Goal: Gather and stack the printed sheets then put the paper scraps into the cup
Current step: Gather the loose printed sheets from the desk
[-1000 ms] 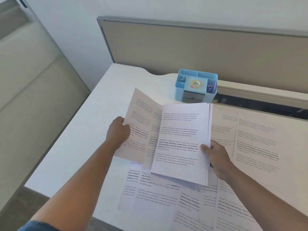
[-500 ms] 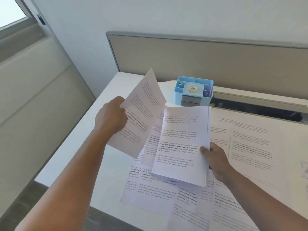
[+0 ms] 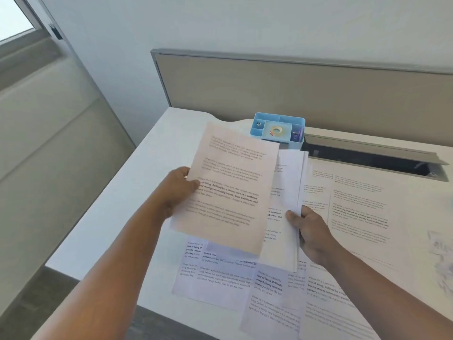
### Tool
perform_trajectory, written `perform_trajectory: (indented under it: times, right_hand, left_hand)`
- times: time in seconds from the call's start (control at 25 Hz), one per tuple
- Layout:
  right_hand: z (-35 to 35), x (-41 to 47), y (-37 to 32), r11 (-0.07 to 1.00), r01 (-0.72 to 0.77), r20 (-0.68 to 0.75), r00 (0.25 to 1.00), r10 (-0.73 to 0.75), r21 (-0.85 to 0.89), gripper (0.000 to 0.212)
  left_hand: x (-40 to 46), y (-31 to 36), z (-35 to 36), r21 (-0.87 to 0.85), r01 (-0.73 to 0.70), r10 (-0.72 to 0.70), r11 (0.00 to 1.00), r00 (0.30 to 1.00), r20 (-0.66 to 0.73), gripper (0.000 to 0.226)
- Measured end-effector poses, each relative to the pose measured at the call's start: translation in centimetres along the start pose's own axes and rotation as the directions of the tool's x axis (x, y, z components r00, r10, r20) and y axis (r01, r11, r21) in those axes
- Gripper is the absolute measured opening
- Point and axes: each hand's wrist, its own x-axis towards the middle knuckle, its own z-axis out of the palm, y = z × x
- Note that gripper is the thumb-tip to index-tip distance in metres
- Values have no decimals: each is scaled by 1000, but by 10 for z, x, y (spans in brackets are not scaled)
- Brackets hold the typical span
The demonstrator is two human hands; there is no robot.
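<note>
Printed sheets (image 3: 355,212) cover the desk (image 3: 137,192); left hand (image 3: 180,190) pinches one sheet (image 3: 228,187), right hand (image 3: 310,229) grips the stack (image 3: 285,217), blue organizer (image 3: 278,130) behind.

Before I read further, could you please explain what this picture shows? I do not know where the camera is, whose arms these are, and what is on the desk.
There is no machine here. The camera sits on a person's head and looks forward and down, so the two arms are the wearer's own. The left hand holds a single printed sheet by its edge, above the pile of sheets that the right hand grips. More loose printed sheets lie spread on the white desk. At the back stands a blue organizer with a tape roll in its middle compartment. Something crumpled, perhaps a paper scrap, shows blurred at the right edge. I see no cup.
</note>
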Motion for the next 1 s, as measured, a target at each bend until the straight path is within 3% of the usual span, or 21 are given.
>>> perform_trajectory:
  times: [0.24,0.36,0.52,1.0]
  right_hand:
    - [2,-13,-11,999,28,47,998,-30,38,26]
    - [-1,-19,-10,999,17,86,996,-20,41,26]
    - [-6,-25,-6,998,-34,117,993,28,55,26]
    - [-9,-37,-14,988,-88,201,978,61,128,37]
  left_hand:
    - [-7,-33,46,-179,179,-145,967,971,189,30]
    - [-4,-44,52,-243,197,-156,950,972,175,27]
    - [0,-57,59,-195,176,-148,965,977,151,26]
    - [2,-82,79,-362,283,-195,888,945,261,38]
